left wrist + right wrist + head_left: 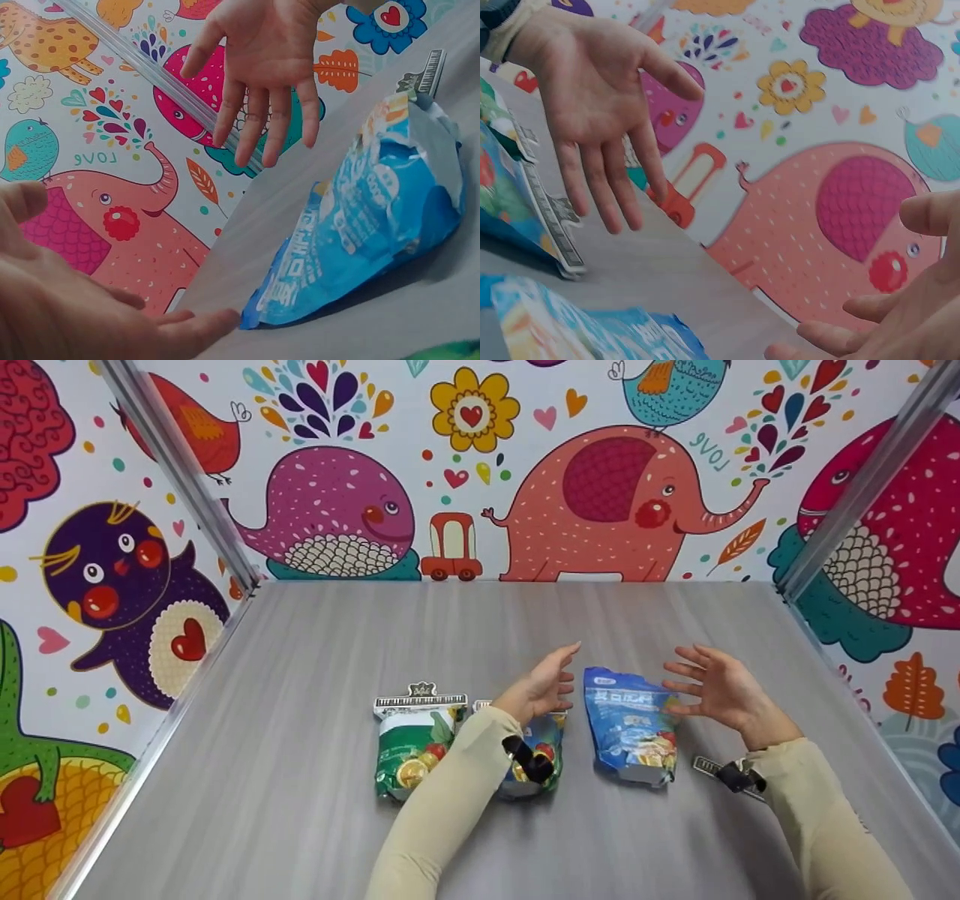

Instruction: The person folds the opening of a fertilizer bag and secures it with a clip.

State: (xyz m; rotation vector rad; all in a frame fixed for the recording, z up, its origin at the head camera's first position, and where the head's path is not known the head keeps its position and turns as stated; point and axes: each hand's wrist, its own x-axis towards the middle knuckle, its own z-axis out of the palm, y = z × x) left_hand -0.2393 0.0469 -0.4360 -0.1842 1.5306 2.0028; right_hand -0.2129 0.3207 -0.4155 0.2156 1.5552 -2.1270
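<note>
A bright blue snack bag point(630, 727) with fruit pictures lies on the table between the two hands, its flat top end without a clip. My left hand point(541, 686) hovers to its left, palm turned inward and fingers spread. On the other side, my right hand point(724, 694) faces it with loosely extended fingers overlapping the bag's right edge in the head view. Both palms are bare in the wrist views. Beside my right wrist, a loose piano-keyboard clip point(705, 766) rests on the table, partly covered by the wrist strap.
A green bag point(412, 750) stands at left, its top held by a piano-keyboard clip point(420, 701). Next to it, a darker blue bag point(553, 739), also clipped, is partly hidden under my left forearm. Printed cartoon walls and metal corner posts border the grey table point(300, 660).
</note>
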